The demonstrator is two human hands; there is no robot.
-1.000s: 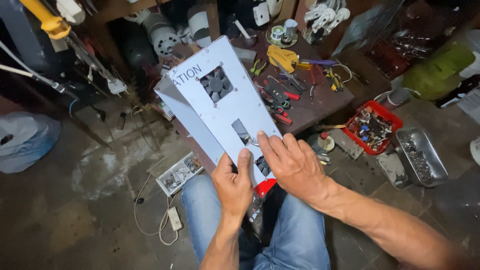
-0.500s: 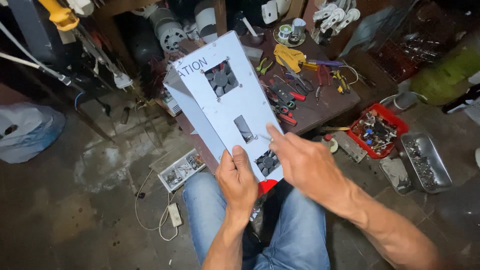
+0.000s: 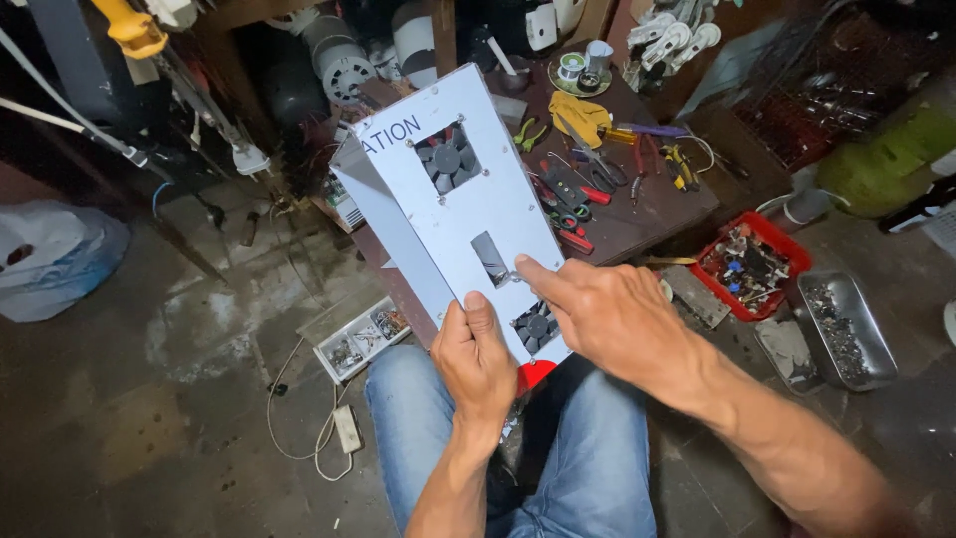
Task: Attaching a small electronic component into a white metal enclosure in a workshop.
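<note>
While my left hand (image 3: 476, 361) clamps the near end of the long pale-grey sheet-metal panel (image 3: 453, 214) with two fan cut-outs, propped over my blue-jeaned lap (image 3: 588, 468), my right hand (image 3: 607, 317) lies on its face with the forefinger stretched to the small rectangular slot (image 3: 490, 257), fingers not gripping. I judge this an inspection step, and any next move calls for a steady left grip. Its long axis runs away from me, far end tipped up toward the cluttered brown workbench (image 3: 647, 214).
</note>
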